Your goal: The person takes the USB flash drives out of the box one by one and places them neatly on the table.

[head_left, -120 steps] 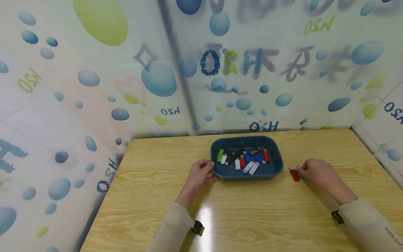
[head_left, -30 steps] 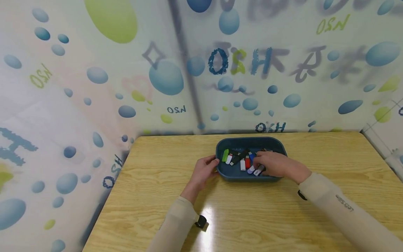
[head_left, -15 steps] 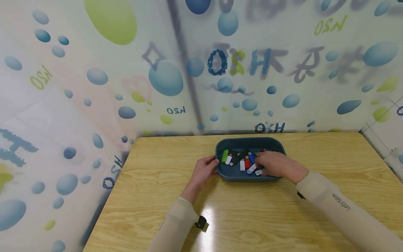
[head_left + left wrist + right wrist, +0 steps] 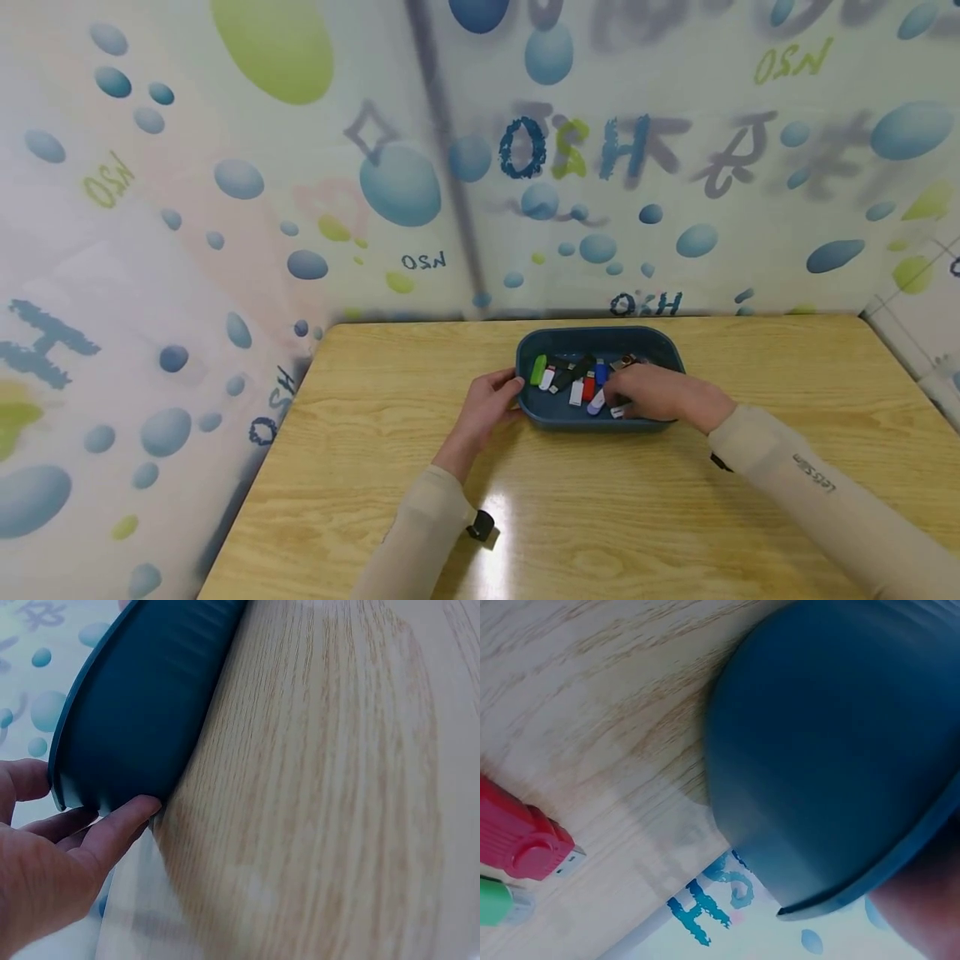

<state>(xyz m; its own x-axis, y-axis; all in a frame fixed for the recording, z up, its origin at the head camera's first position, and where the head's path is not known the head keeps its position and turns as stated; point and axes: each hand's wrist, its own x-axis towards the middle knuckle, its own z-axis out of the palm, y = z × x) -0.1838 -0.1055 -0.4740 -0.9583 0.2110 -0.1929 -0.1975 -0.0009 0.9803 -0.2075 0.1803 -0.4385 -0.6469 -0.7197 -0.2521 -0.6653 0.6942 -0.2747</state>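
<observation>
Head view: the tray point(image 4: 600, 424) is being pinched at its end by the left hand point(image 4: 487, 407); whether anything is being gripped by the right hand point(image 4: 652, 390) inside it cannot be told. The USB drives point(image 4: 576, 392) strewn there are being judged light and stiff, best pinched by their sides. Outside, a red drive point(image 4: 526, 838) and green drive point(image 4: 493, 902) are being borne by the table point(image 4: 592, 742).

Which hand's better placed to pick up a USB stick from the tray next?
Likely the right hand: it's over the tray, fingertips down beside the USB sticks. The left hand grips the tray's left end, so it would have to let go first.
</observation>
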